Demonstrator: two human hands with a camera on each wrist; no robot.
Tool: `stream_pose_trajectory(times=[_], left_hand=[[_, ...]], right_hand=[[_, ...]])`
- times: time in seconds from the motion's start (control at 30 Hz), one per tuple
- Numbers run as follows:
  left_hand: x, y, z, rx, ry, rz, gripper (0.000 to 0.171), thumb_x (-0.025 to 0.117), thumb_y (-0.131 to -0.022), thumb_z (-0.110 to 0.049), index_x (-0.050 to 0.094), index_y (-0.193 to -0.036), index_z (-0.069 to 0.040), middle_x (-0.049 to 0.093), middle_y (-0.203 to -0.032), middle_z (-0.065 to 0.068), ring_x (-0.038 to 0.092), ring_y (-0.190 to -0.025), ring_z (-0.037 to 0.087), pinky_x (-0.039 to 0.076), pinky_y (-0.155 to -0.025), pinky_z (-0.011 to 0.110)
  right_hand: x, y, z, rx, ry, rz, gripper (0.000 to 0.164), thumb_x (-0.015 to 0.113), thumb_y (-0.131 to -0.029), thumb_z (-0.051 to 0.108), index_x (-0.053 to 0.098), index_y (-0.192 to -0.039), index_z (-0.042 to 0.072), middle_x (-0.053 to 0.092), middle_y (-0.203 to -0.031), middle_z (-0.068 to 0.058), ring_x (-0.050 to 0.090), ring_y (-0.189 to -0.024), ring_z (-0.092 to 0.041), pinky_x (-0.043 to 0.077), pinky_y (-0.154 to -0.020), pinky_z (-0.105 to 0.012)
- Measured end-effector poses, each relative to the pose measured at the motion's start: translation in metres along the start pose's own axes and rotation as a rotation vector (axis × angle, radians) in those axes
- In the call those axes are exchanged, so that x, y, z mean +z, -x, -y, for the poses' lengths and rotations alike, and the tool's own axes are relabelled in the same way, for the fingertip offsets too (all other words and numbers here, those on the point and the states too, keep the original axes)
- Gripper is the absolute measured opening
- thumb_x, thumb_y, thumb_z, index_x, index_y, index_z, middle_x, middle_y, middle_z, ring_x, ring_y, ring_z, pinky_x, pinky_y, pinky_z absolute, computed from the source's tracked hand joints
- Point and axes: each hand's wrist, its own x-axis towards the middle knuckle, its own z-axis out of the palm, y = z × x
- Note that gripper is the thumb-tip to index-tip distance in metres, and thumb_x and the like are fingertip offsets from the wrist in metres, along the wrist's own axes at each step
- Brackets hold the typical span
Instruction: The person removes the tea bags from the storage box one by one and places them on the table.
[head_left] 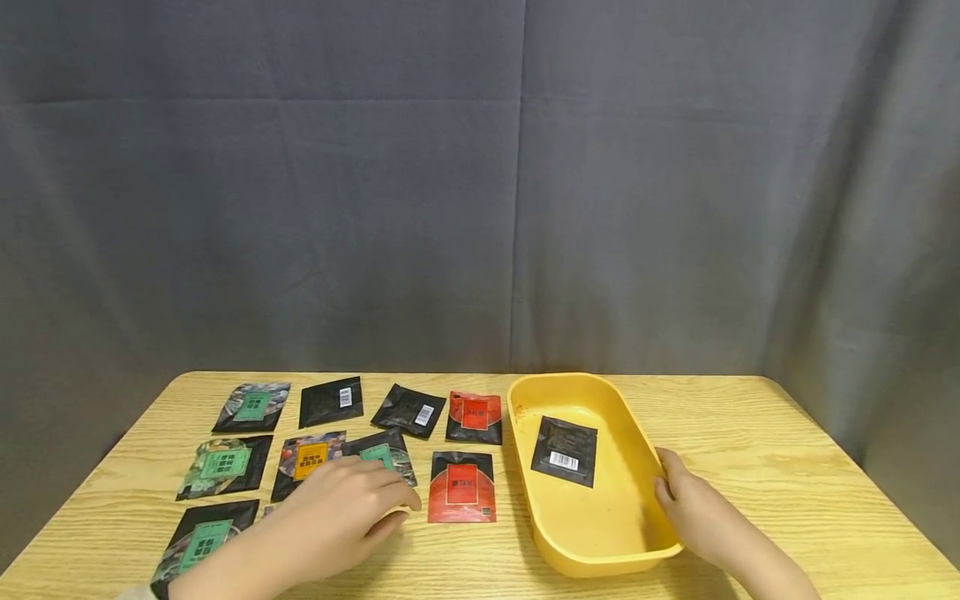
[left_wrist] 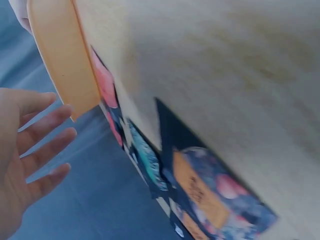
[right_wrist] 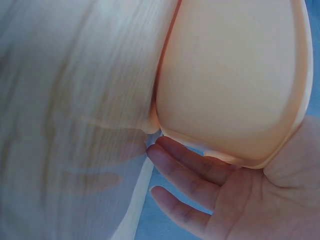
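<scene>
My left hand (head_left: 347,510) hovers over the table, its fingers loosely extended with nothing held. It partly covers a black sachet with a green label (head_left: 390,454) and one with an orange label (head_left: 306,460). Just right of its fingertips lies a red-and-black sachet (head_left: 462,489). My right hand (head_left: 686,504) grips the right side of a yellow plastic tub (head_left: 600,521), thumb at the rim and fingers along the outer wall (right_wrist: 225,90). Inside the tub rests a black sachet (head_left: 565,451), barcode side up.
A second red sachet (head_left: 474,418) and two black ones turned back up (head_left: 331,402) (head_left: 408,411) lie farther back. Green-labelled sachets (head_left: 251,407) form a column at the left. A grey curtain (head_left: 420,208) hangs behind the wooden table (head_left: 765,433).
</scene>
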Motion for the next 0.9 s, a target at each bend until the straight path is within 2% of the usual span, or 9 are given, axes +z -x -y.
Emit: stream_pose_trajectory(times=[0.07,0.13,0.2,0.43,0.6,0.77,0.9], left_hand=[[-0.001,-0.007,-0.001,0.014,-0.004,-0.006,0.011,0.073,-0.089,-0.016,0.073,-0.097,-0.024,0.068,-0.093,-0.014,0.065,-0.082,0.006,0.054,-0.072,0.031],[-0.001,-0.015,-0.003,0.024,-0.005,-0.012,0.011,0.073,-0.089,-0.015,0.073,-0.096,-0.024,0.068,-0.092,-0.014,0.065,-0.081,0.005,0.054,-0.073,0.031],[-0.002,-0.021,-0.005,0.036,-0.009,-0.013,0.010,0.072,-0.090,-0.015,0.073,-0.096,-0.023,0.068,-0.090,-0.014,0.064,-0.080,0.005,0.054,-0.074,0.030],[0.000,-0.041,-0.012,0.093,-0.052,-0.060,0.007,0.072,-0.089,-0.015,0.073,-0.093,-0.021,0.068,-0.088,-0.013,0.065,-0.081,0.007,0.053,-0.074,0.028],[0.000,-0.057,-0.018,0.106,-0.075,-0.078,0.005,0.069,-0.093,-0.021,0.073,-0.095,-0.023,0.069,-0.094,-0.012,0.064,-0.086,0.008,0.053,-0.077,0.028],[-0.001,-0.074,-0.023,0.104,-0.070,-0.048,0.006,0.068,-0.094,-0.024,0.073,-0.098,-0.024,0.068,-0.100,-0.011,0.063,-0.100,0.010,0.049,-0.093,0.032],[0.001,-0.086,-0.026,0.109,-0.042,-0.005,0.009,0.067,-0.095,-0.025,0.072,-0.102,-0.024,0.067,-0.105,-0.012,0.061,-0.104,0.009,0.047,-0.095,0.031]], right_hand=[[0.000,0.000,-0.001,0.007,-0.006,0.004,0.050,0.039,-0.105,0.007,0.019,-0.144,-0.018,0.061,-0.084,-0.015,0.044,-0.061,-0.018,0.045,-0.060,-0.033],[0.000,0.001,-0.001,0.002,-0.005,-0.001,0.050,0.039,-0.105,0.007,0.019,-0.144,-0.018,0.059,-0.080,-0.012,0.042,-0.060,-0.017,0.044,-0.058,-0.031],[0.001,0.001,-0.001,0.008,-0.018,0.007,0.051,0.038,-0.106,0.007,0.018,-0.145,-0.018,0.050,-0.071,-0.006,0.036,-0.055,-0.016,0.041,-0.054,-0.030],[0.002,0.002,-0.001,0.018,-0.034,0.017,0.052,0.038,-0.106,0.008,0.016,-0.145,-0.019,0.049,-0.068,-0.005,0.033,-0.052,-0.015,0.040,-0.052,-0.030],[0.002,0.003,-0.001,0.025,-0.041,0.018,0.052,0.038,-0.106,0.007,0.016,-0.145,-0.019,0.048,-0.066,-0.005,0.030,-0.050,-0.013,0.039,-0.049,-0.029],[0.002,0.002,-0.001,0.022,-0.041,0.018,0.052,0.038,-0.106,0.007,0.016,-0.145,-0.019,0.046,-0.064,-0.003,0.029,-0.049,-0.012,0.038,-0.048,-0.029],[0.002,0.002,-0.001,0.019,-0.037,0.016,0.052,0.038,-0.106,0.007,0.017,-0.145,-0.019,0.046,-0.064,-0.003,0.029,-0.049,-0.012,0.038,-0.048,-0.028]])
